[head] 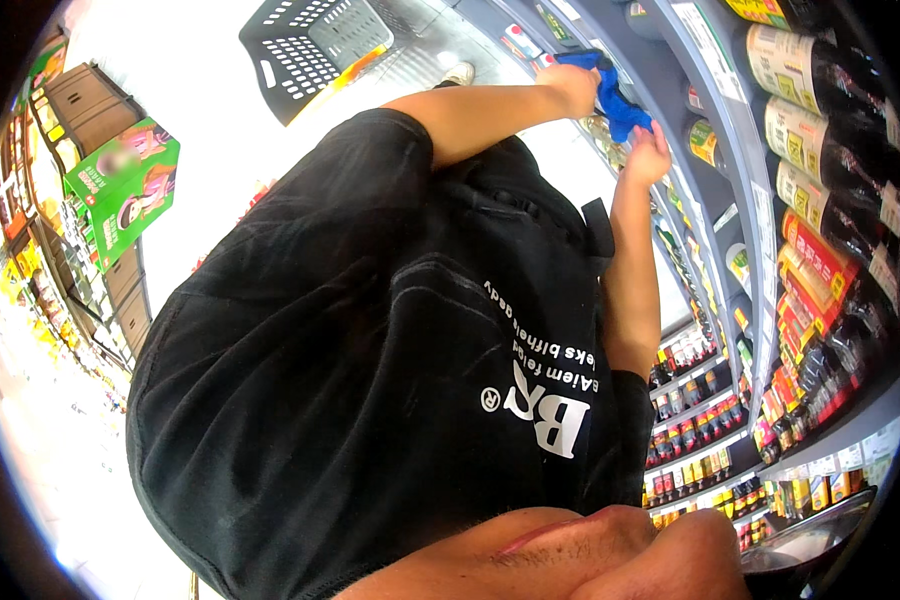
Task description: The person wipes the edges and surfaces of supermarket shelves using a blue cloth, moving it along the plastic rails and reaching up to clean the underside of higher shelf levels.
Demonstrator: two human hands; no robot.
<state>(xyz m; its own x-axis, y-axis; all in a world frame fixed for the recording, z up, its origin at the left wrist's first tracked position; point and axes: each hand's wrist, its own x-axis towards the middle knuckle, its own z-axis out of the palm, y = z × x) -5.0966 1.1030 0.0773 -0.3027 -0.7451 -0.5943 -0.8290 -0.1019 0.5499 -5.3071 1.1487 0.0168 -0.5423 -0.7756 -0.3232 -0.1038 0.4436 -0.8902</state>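
A crumpled blue cloth (613, 97) with some dark edging is stretched between my two hands, in front of a store shelf (664, 67). My left hand (572, 88) grips its upper left part, its fingers partly hidden by the fabric. At the lower right end of the cloth, my right hand (649, 154) pinches it between fingers and thumb. Both arms reach out from a black short-sleeved shirt (307, 360) that bears white lettering. The cloth is close to the shelf edge; whether it touches the shelf I cannot tell.
Large dark bottles with pale labels (791, 139) line a shelf at the right. Jars (705, 142) stand on a lower level. A grey perforated shopping basket (289, 75) with a yellow handle is at the top. A green printed display board (131, 191) stands at the left.
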